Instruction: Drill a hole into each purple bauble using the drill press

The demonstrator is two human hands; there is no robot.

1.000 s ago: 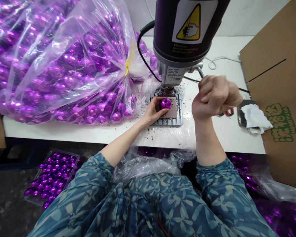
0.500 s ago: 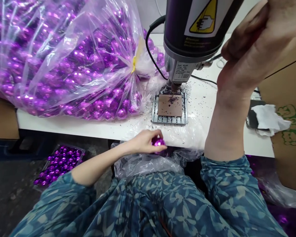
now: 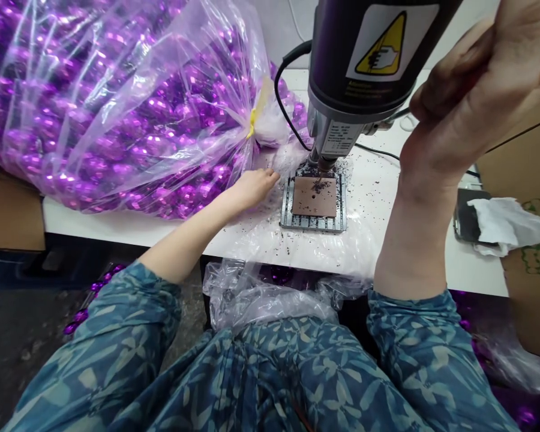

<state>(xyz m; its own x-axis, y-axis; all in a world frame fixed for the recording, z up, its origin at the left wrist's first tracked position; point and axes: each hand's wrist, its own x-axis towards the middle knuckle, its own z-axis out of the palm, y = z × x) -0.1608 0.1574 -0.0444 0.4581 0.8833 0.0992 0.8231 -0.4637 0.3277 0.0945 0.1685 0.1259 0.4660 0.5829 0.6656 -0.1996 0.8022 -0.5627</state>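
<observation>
My left hand (image 3: 254,187) is palm down over the table, beside the tied neck of a clear plastic bag (image 3: 130,120) full of shiny purple faceted balls. Its fingers stretch forward and no ball shows in them; the underside is hidden. My right hand (image 3: 472,96) is raised, its fingers wrapped round the handle of a bench drill press (image 3: 360,72). Below the chuck, a brown square plate (image 3: 314,201) with a small hole lies on the slotted metal base (image 3: 312,225), with dark shavings on it. A purple ball (image 3: 281,274) shows at the opening of the plastic on my lap.
Clear plastic sheeting (image 3: 261,303) spreads over my lap below the table edge (image 3: 180,233). A black cable (image 3: 279,90) loops beside the drill. At right are a phone (image 3: 470,213), a white tissue (image 3: 508,222) and a cardboard box (image 3: 526,300). More purple balls (image 3: 83,315) lie low at left.
My left hand has let go of the purple ball at the table edge and moved up and left towards the bag's neck. My right hand stays on the handle. The view has shifted slightly.
</observation>
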